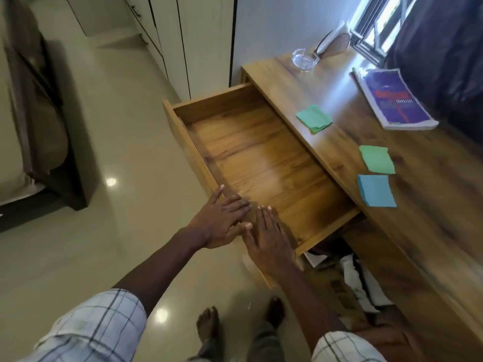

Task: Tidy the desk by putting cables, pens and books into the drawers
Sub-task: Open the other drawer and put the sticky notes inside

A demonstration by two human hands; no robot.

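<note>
Nearest, two bare feet [209, 325] on the pale floor [125, 142], checked sleeves at the bottom edge. Just beyond, left hand [222, 220] and right hand [269, 244] side by side, thumbs touching, laid flat on the front edge of the drawer [193, 152]; fingers spread loosely, holding nothing. Drawer pulled well out from the desk [431, 244], bare inside as far as can be seen: nothing put away in it. Below and to the right, a second compartment with papers or bags [363, 283], contents too blurred to name.

On the desk top, nearest first: a blue pad of notes [376, 190], a green pad [377, 159] just beyond it, another green pad [313, 118] farther along. Then a book [392, 100] with a purple cover, lying flat, well apart from the drawer. Farthest, a glass ashtray [304, 58] and a round object by the window, not clear enough to name.

No cables or pens in sight. Judging by this, an early stage: drawer ready, book left to move.
</note>
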